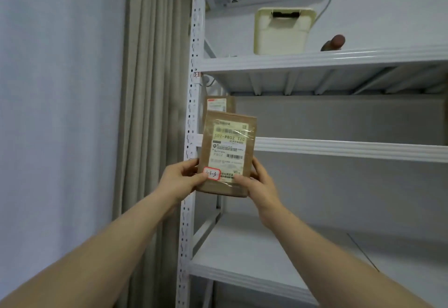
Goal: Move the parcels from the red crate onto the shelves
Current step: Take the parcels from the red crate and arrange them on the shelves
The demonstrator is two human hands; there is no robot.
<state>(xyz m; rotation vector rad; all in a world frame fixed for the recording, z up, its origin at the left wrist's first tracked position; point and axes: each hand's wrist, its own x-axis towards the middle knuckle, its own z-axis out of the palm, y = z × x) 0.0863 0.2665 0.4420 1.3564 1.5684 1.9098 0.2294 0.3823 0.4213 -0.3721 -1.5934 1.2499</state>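
Head view: L hand (179,179) & R hand (261,184) fingers round parcel (229,149) lower edges, open shelf (339,148) behind.

The flat brown kraft-paper parcel (228,152) is upright in the air, face to the camera, in front of the left end of the white metal shelves (339,147). It carries a white barcoded shipping label (229,147) and a red-bordered handwritten sticker (211,174) at lower left. A second brown parcel (219,104) stands upright on the middle shelf, at its left end, directly behind the first.
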